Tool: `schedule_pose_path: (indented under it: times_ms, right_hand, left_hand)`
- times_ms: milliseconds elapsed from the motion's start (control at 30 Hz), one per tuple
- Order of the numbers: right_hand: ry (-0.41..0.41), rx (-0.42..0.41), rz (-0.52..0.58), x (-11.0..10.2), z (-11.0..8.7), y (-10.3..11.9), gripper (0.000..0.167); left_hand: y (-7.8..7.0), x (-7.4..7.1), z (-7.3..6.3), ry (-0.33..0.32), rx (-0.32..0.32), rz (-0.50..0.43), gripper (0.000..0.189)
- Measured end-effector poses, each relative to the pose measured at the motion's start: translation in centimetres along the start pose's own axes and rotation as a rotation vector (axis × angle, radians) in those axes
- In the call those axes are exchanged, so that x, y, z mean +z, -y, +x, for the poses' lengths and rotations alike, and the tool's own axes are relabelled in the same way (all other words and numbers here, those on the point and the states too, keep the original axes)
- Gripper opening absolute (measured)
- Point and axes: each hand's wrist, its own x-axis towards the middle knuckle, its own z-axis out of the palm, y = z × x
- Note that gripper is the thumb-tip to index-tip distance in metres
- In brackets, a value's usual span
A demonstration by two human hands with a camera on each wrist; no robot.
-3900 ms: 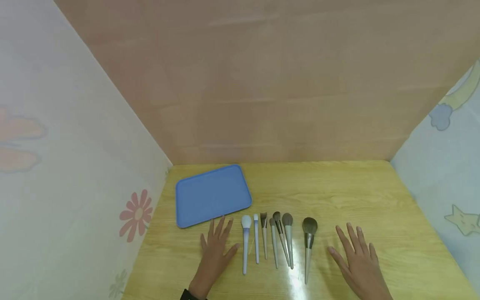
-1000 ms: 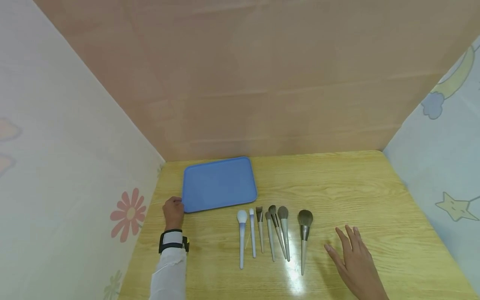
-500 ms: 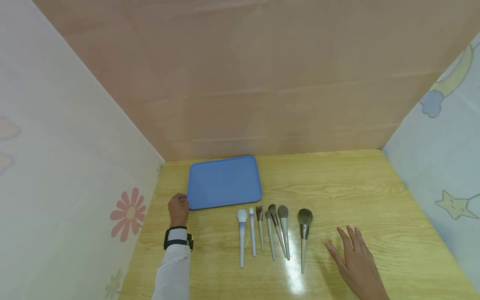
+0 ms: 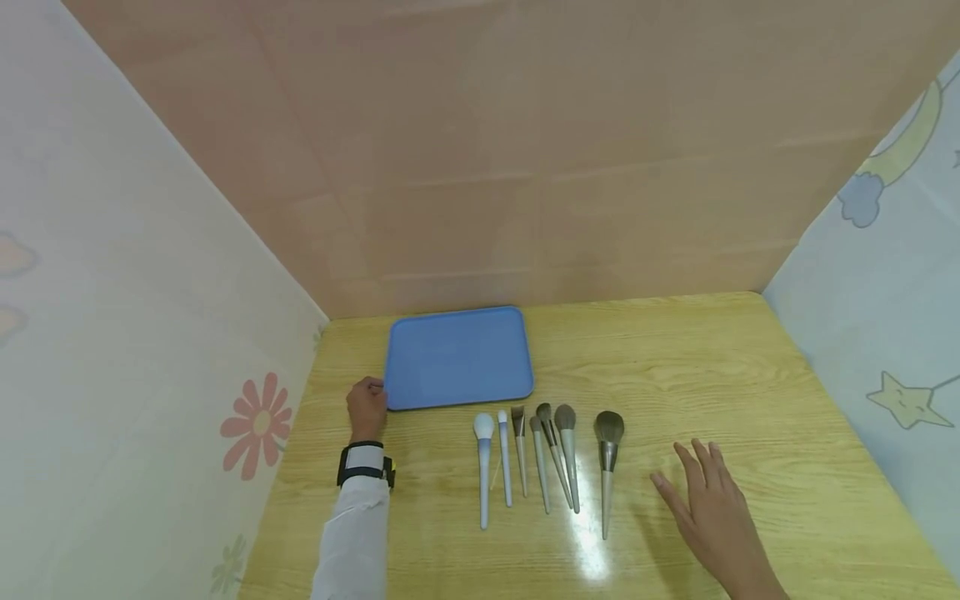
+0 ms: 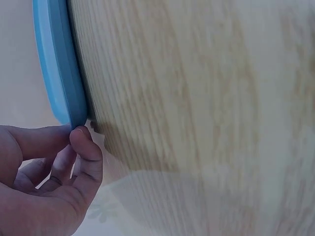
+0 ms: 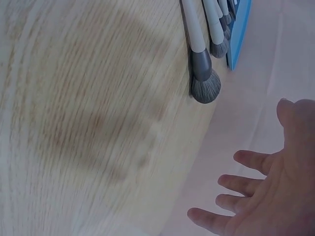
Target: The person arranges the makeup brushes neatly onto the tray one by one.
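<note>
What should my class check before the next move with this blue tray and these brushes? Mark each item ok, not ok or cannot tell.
1. Left hand has hold of the tray: ok, it pinches the near left corner.
2. Right hand free: ok, fingers spread, holding nothing.
3. Brushes lying on the table: ok.
4. Brushes evenly spaced: not ok, the big dark brush lies apart from the closer-set others.
5. Brush heads clear of the tray: cannot tell, some lie very close to its near edge.
</note>
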Motion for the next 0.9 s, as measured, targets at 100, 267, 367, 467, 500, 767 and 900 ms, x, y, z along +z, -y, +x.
schedule_pose_path:
  times_ms: [100,267,367,467,500,767,900]
  right_hand:
    - [0.025,0.014,-0.002,0.1,-0.1,0.0,0.062]
    - [0.017,0.017,-0.011,-0.1,0.0,0.0,0.062]
    - [0.013,0.017,-0.004,-0.2,-0.1,0.0,0.062]
    - [0.018,0.019,0.003,-0.2,-0.1,0.0,0.062]
    - [0.02,0.021,0.004,-0.1,-0.1,0.0,0.062]
    - [0.049,0.045,0.019,0.1,-0.3,0.1,0.062]
    - [0.031,0.036,0.004,0.2,-0.3,0.1,0.062]
  left_hand:
    - [0.0,0.3,0.2,0.015,-0.004,0.007,0.023]
    - [-0.3,0.8,0.5,0.03,0.005,0.007,0.022]
    - [-0.5,1.0,0.5,0.033,0.012,0.007,0.022]
    - [-0.8,1.2,0.4,0.036,0.016,0.0,0.022]
    - [-0.9,1.2,0.3,0.041,0.019,-0.002,0.022]
    - [-1.9,1.9,0.2,0.062,0.018,0.006,0.023]
    - [-2.3,2.4,0.3,0.063,0.019,0.01,0.022]
